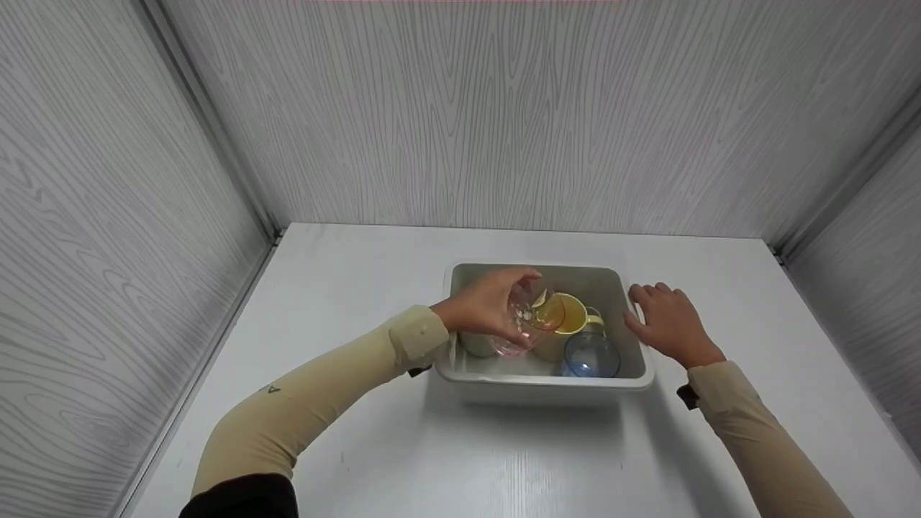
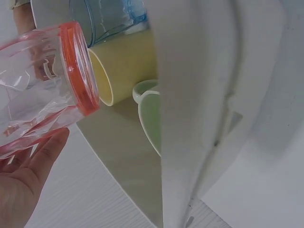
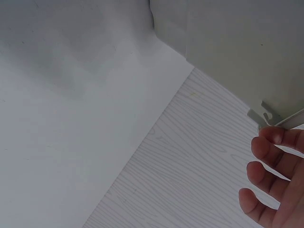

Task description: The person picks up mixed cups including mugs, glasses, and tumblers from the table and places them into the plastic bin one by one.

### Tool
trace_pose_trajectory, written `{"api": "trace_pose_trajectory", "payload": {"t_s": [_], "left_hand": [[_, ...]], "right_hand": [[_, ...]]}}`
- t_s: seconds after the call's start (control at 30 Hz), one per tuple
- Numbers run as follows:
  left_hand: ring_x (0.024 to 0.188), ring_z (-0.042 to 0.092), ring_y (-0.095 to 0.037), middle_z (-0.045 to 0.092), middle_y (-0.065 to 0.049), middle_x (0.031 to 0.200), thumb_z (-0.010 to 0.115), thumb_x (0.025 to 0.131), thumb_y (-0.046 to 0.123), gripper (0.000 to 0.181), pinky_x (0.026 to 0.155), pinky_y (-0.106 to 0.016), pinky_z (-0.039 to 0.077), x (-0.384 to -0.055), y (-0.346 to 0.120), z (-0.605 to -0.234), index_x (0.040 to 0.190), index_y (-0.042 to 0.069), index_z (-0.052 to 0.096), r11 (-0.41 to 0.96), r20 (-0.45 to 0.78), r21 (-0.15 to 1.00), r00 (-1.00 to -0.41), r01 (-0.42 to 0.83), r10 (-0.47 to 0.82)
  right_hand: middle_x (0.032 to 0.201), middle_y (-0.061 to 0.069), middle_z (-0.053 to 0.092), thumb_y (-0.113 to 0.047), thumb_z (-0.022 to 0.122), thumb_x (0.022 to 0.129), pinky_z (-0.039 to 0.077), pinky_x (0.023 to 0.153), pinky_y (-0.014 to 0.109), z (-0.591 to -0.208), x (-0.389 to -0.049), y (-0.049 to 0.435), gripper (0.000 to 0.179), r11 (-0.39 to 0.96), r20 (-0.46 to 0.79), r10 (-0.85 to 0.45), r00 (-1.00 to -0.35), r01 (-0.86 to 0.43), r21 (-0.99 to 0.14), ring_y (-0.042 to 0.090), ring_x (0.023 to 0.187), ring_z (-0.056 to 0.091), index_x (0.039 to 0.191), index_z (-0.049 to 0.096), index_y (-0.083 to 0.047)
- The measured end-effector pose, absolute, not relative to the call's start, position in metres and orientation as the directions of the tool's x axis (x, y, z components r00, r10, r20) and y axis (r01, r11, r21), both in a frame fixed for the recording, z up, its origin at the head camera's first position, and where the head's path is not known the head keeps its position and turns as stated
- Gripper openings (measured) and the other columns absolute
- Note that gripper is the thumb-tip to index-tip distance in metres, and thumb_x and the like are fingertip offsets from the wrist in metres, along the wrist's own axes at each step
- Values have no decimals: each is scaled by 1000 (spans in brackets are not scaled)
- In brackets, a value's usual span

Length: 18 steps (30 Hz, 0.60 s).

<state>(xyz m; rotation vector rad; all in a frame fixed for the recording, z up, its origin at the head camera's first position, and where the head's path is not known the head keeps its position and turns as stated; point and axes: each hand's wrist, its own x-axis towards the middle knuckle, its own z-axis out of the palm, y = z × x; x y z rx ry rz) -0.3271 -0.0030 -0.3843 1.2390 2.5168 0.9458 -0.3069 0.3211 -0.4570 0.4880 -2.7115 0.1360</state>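
My left hand (image 1: 493,302) holds a clear drinking glass with a pinkish-red rim (image 2: 78,66), tilted on its side, over a light grey bin (image 1: 547,383). In the left wrist view its fingers lie along the underside of the glass. Inside the bin are a yellow mug (image 1: 573,314), a clear bluish glass (image 1: 591,354) and a light green cup (image 2: 151,116), mostly hidden behind the bin's wall in the left wrist view. My right hand (image 1: 669,324) is at the bin's right rim, its fingers loosely bent and its thumb overlapping that rim.
The bin stands on a white table (image 1: 345,288). Pale wood-grain panels rise behind it (image 1: 460,115) and at the left (image 1: 93,252) and right sides (image 1: 863,273).
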Motion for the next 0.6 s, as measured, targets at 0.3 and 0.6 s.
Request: {"api": "trace_pose_trajectory", "payload": {"t_s": [0.3, 0.6], "left_hand": [[115, 54, -26, 55, -15, 126, 89, 58, 28, 91, 99, -35, 44, -327, -3, -386, 132, 2, 43, 446, 98, 584, -604, 678, 791], [114, 54, -26, 57, -13, 123, 89, 58, 29, 87, 99, -35, 43, -326, -4, -384, 129, 3, 47, 481, 89, 536, -613, 694, 785]], "right_hand": [[79, 13, 62, -27, 54, 86, 41, 62, 45, -457, -306, 321, 27, 933, 391, -319, -863, -358, -28, 29, 71, 53, 94, 55, -1], [79, 13, 62, -27, 54, 86, 40, 63, 45, -457, -306, 320, 26, 936, 378, -315, -871, -352, -30, 29, 71, 52, 94, 56, -2]]}}
